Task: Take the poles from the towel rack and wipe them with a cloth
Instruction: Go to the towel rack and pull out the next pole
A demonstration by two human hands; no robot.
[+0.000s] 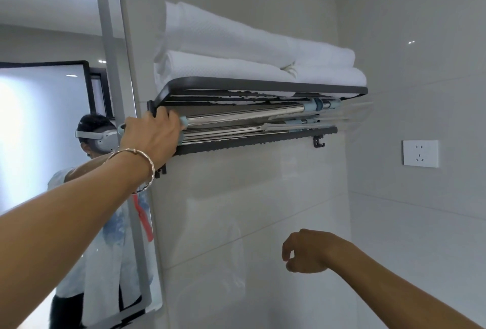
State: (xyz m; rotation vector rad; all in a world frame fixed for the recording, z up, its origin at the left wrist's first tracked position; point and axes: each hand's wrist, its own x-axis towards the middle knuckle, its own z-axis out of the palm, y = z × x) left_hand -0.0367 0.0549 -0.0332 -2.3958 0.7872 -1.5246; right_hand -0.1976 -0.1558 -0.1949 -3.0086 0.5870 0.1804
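Observation:
A dark grey towel rack (263,86) is fixed high on the white tiled wall. Several shiny metal poles (244,115) with pale blue fittings lie under its shelf, above the lower bar (257,141). My left hand (153,135), with a bangle on the wrist, reaches up and grips the left end of the poles by a blue end cap. My right hand (306,251) hangs lower, apart from the rack, fingers loosely curled and holding nothing. No cloth is in view.
White folded towels (236,47) are stacked on the shelf. A framed mirror (65,118) stands at the left and reflects a person wearing a headset. A white wall socket (420,153) sits at the right. Small hooks (318,141) hang under the lower bar.

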